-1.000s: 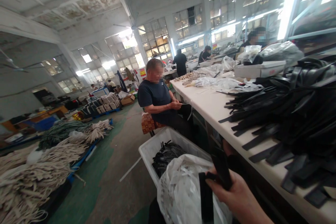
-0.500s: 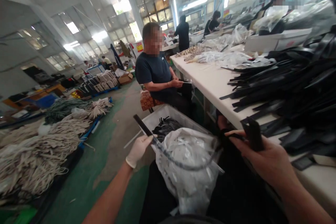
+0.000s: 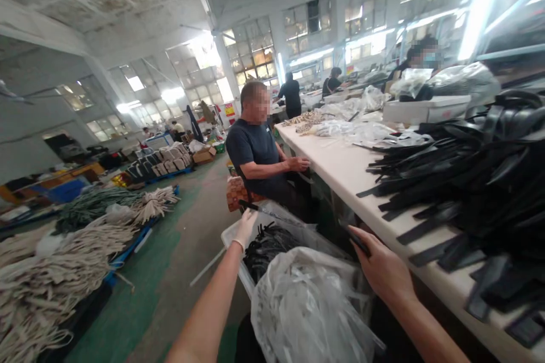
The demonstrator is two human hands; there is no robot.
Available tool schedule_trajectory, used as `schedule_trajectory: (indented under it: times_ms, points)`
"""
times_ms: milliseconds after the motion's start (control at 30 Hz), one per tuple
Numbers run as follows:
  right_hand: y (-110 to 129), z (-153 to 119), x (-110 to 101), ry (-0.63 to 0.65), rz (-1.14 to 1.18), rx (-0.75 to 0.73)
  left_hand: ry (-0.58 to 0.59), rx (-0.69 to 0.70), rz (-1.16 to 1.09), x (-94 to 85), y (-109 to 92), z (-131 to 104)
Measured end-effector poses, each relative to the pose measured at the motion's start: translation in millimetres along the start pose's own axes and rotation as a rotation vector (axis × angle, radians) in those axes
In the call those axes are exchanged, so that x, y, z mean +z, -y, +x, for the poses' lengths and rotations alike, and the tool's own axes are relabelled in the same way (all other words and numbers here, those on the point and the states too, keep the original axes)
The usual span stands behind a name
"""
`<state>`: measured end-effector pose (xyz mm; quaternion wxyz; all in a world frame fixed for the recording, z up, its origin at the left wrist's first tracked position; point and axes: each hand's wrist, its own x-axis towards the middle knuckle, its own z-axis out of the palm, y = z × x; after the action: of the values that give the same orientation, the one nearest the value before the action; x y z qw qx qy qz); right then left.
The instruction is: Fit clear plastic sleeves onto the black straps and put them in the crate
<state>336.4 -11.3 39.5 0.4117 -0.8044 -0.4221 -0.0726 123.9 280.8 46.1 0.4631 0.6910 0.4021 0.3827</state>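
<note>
On the long worktable (image 3: 336, 167), a large pile of black straps (image 3: 460, 181) remains loose; beside it, the white bin (image 3: 229, 233) already holds a smaller heap of dark strips (image 3: 272, 247). The gloved left hand (image 3: 244, 229) pinches a black strap (image 3: 272, 214) over the bin, set on neither heap; the right hand (image 3: 378, 261) closes round a dark piece (image 3: 358, 241), whether of that same strap I cannot tell.

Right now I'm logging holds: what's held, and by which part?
Left grip: a black strap, near one end. Right grip: black strapping, exact part unclear.
</note>
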Motion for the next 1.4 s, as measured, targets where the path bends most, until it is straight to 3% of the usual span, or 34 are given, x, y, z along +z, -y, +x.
schedule_trajectory:
  times_ms: [100,233,367,500,600,700,867,1000,1200,1267,1400]
  points:
    - [3.6,-26.7,-17.4,0.148,0.172,0.163,0.065,-0.053,0.074,15.4,23.7,-55.0]
    - [6.2,-54.1,-43.7,0.358,0.618,0.43,0.22,-0.107,0.153,23.3,43.4,-134.5]
    - [2.9,-88.1,-46.5,0.533,1.001,0.636,0.315,-0.038,0.25,26.2,37.8,-201.4]
    - [-2.2,-128.8,-29.6,0.609,1.071,0.771,0.431,-0.052,0.266,37.3,23.9,-247.4]
    - [-5.6,-149.0,-17.4,0.623,1.047,0.822,0.572,0.011,0.511,53.7,21.6,-258.7]
    - [-6.0,-157.4,-13.4,0.664,1.022,0.843,0.655,0.0,0.781,72.4,27.8,-254.4]
    - [-6.5,-158.6,-14.2,0.663,0.998,0.848,0.704,-0.091,0.845,88.7,40.3,-244.9]
    - [-8.4,-157.7,-14.4,0.663,0.989,0.855,0.7,-0.168,0.507,76.7,33.1,-248.2]
    - [0.4,-152.1,-15.4,0.718,1.008,0.835,0.687,-0.468,-0.08,41.4,-10.9,-263.4]
    - [7.8,-147.9,-17.9,0.713,1.012,0.798,0.659,-0.498,-0.106,30.7,-23.1,-268.4]
    - [26.3,-133.4,-26.5,0.787,0.966,0.614,0.654,-0.4,0.011,13.6,-39.0,-271.3]
